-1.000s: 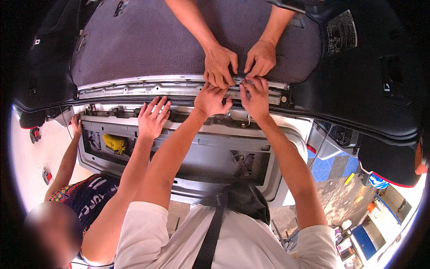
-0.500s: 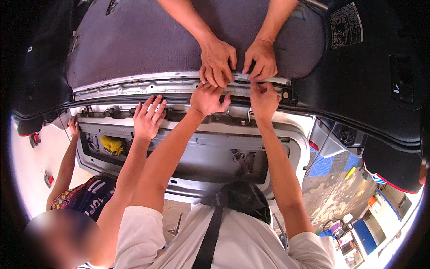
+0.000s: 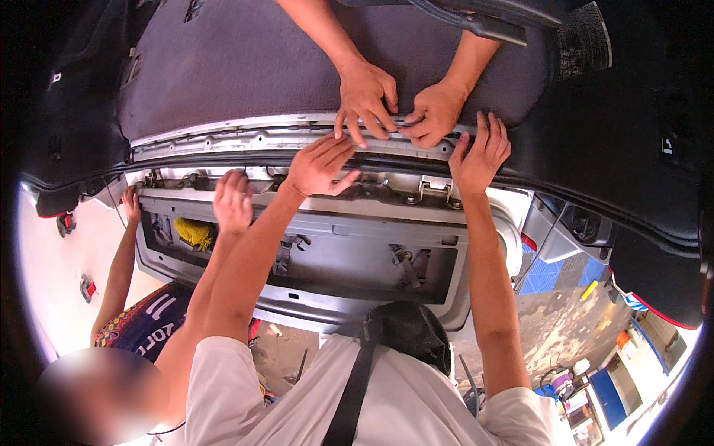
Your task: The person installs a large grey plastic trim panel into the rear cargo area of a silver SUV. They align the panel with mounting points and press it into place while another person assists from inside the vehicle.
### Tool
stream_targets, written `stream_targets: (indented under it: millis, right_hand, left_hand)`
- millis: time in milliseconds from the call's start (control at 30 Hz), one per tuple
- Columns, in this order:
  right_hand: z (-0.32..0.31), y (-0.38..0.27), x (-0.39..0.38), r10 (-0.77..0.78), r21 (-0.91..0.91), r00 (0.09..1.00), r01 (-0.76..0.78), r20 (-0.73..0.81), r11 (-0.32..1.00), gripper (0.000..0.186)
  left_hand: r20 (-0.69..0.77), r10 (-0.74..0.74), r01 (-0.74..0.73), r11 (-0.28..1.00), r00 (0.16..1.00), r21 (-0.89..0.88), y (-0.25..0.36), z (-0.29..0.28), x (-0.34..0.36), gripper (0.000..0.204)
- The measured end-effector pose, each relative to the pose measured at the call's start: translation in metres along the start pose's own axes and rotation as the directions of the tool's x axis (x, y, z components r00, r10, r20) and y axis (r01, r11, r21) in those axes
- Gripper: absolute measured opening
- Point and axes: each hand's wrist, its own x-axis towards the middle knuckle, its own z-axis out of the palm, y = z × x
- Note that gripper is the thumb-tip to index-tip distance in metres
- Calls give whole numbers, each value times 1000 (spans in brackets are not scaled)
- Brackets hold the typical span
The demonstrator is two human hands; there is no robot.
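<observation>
My left hand (image 3: 316, 167) lies open at the middle of a pale metal sill strip (image 3: 253, 141), fingertips beside a co-worker's fingers. Farther right, my right hand (image 3: 479, 160) is open, fingertips on the strip's right end near the black trim (image 3: 595, 149). From the top, a co-worker's two hands (image 3: 364, 100) (image 3: 435, 111) reach onto the strip, fingers bent; what lies under them I cannot make out. A dark rubber seal (image 3: 401, 167) runs along the strip below my fingers.
Grey carpet (image 3: 223, 59) lies beyond the strip. Below is an open tailgate (image 3: 335, 260) with a yellow brush (image 3: 193, 233) in its recess. A second co-worker's hands (image 3: 233, 201) (image 3: 131, 204) are at the left. A cluttered bench (image 3: 610, 394) stands at lower right.
My hands have moved apart along the strip, left one leftward, right one rightward. The top co-worker's hands remain near the middle. The left co-worker's nearer hand has dropped lower and is blurred.
</observation>
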Motion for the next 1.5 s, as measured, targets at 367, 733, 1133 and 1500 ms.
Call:
stream_targets:
  millis: [367,733,1133,1500]
  right_hand:
    - [8,8,-2,-6,2,999,6,35,1000,44]
    - [5,6,-2,-21,-41,998,23,53,999,45]
    - [1,-4,0,44,39,998,-42,-53,998,72]
    - [0,1,-2,-48,-43,992,44,-114,998,39]
  left_hand:
    - [-503,-458,536,844,733,12,-68,-22,-31,17]
    - [-303,-265,269,963,915,-29,-74,-35,-38,19]
    - [-423,-330,409,906,844,109,-73,-25,-39,53]
    - [-440,-336,487,823,833,293,-64,-25,-43,36]
